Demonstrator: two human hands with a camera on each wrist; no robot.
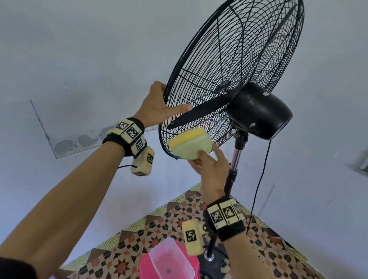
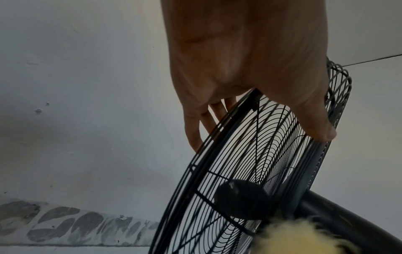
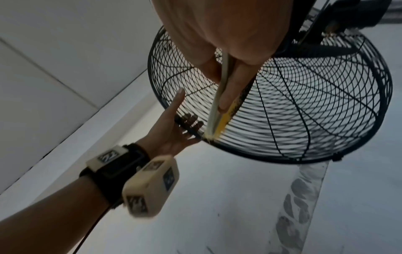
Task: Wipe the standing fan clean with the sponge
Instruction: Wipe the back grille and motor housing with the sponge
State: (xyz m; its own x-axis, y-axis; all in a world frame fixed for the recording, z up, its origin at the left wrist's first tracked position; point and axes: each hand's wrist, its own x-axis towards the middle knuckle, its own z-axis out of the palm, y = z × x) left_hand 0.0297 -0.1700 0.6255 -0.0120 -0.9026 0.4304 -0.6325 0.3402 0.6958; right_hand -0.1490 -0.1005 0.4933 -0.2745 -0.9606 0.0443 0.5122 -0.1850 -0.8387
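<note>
**The Fan Could Tip While It Gets Wiped**

The standing fan is tall and thin, with a big round head on a skinny shiny pole. That makes it top-heavy, I think. If the sponge pushes too hard on the cage, the whole fan could lean or tip. The left hand helps stop that. It grips the rim of the cage, thumb on the back side and fingers wrapped round the front.

The right hand pinches the sponge between thumb and fingers and presses it against the bottom of the cage, low on the back side. A fingertip could slip between the wires and get poked. The sponge could snag on a wire and tear a bit. A black cord hangs down behind the pole, and an arm could catch it.

The cage is made of thin, hard, black wires in rings and spokes. The motor case is smooth, round and black. The sponge is soft and squishy, yellow on one side and pale green on the other. Below, a clear plastic tub sits on something pink over a patterned floor.
</note>
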